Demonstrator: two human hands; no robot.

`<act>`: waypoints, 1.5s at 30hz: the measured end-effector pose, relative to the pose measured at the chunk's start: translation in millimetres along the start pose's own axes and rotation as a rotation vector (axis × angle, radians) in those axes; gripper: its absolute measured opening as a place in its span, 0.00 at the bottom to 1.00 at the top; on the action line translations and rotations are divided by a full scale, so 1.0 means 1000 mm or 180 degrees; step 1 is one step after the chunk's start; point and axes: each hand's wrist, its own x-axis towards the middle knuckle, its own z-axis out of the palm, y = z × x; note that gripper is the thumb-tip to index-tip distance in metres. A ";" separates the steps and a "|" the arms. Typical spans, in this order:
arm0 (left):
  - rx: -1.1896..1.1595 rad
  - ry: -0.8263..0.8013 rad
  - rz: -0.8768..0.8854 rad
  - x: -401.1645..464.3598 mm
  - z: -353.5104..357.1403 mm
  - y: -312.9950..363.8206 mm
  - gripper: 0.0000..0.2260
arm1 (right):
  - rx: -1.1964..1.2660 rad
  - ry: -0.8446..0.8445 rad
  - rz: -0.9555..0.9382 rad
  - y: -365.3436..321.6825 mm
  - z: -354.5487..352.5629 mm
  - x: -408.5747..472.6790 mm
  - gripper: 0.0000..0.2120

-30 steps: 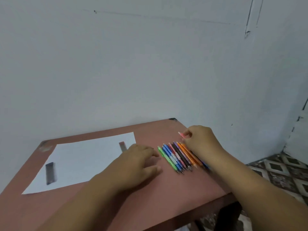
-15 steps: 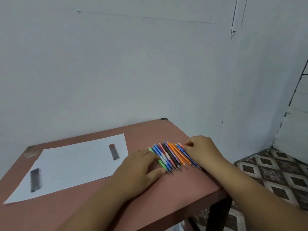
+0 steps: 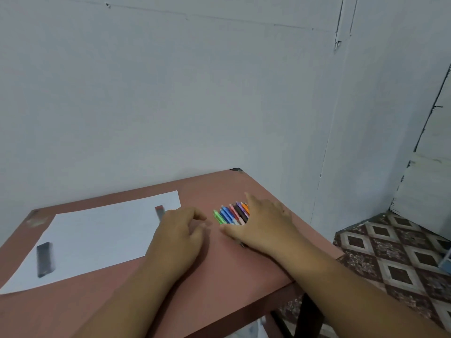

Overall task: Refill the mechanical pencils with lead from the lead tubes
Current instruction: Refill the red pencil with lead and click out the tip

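Left hand [image 3: 179,228] loose, right hand [image 3: 264,224] flat

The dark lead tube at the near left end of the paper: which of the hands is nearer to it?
Left. The left hand rests at the paper's right edge, well right of the dark lead tube; the right hand lies farther right, over the mechanical pencils.

Pale grey wall [image 3: 195,93] fills the view, thin cracks running across it. Reddish-brown worktop [image 3: 219,276] sits in the corner. Diamond-patterned tile floor [image 3: 390,259] at right, below a white panel [image 3: 429,198].
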 end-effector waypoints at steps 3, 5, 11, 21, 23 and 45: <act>-0.0088 0.0056 -0.0145 0.000 -0.002 -0.001 0.04 | -0.0182 0.0001 0.0006 -0.010 0.007 0.003 0.46; -0.0182 0.0084 -0.0186 0.000 -0.003 -0.001 0.03 | -0.0162 0.0089 -0.0069 -0.013 0.011 0.007 0.41; -0.0409 0.0157 -0.0350 0.000 -0.005 -0.004 0.04 | -0.0204 -0.0096 -0.0348 -0.017 0.015 0.015 0.18; -0.0508 0.0128 -0.0387 -0.001 -0.008 0.001 0.04 | -0.0081 -0.0385 -0.0694 -0.026 0.017 0.024 0.21; -0.0580 0.0137 -0.0431 -0.001 -0.009 0.000 0.03 | -0.0073 -0.0448 -0.0735 -0.027 0.016 0.026 0.20; -0.0702 0.0150 -0.0697 0.003 -0.009 -0.002 0.03 | -0.0397 -0.0807 -0.0952 -0.025 -0.014 0.030 0.20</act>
